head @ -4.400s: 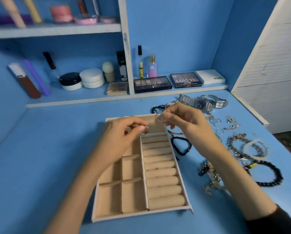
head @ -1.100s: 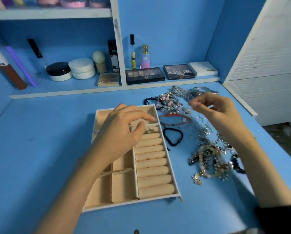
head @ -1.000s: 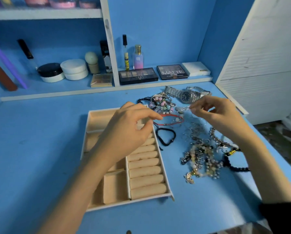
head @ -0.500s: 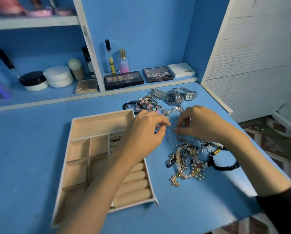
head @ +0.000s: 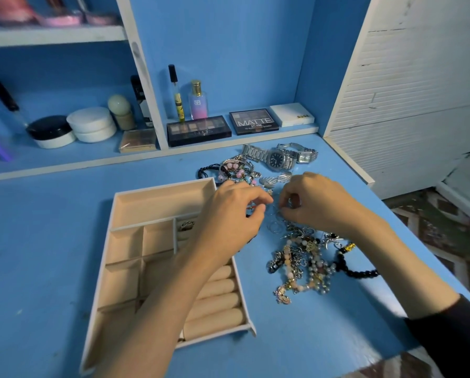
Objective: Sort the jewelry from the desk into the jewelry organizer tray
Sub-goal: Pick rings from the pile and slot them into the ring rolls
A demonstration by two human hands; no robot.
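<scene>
Blue desk w/ beige organizer tray at centre-left; one ring already sits in the top of its roll section. Jewelry pile lies right of the tray, two watches behind it. Left hand reaches across the tray's right edge, fingers curled, tips pinched over loose rings at the pile's near edge; can't tell if it holds any. Right hand just beside, fingertips pinched down on the same rings, grip contents unclear.

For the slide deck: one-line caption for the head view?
Both hands, left and right, pick among loose rings beside the organizer tray.
</scene>
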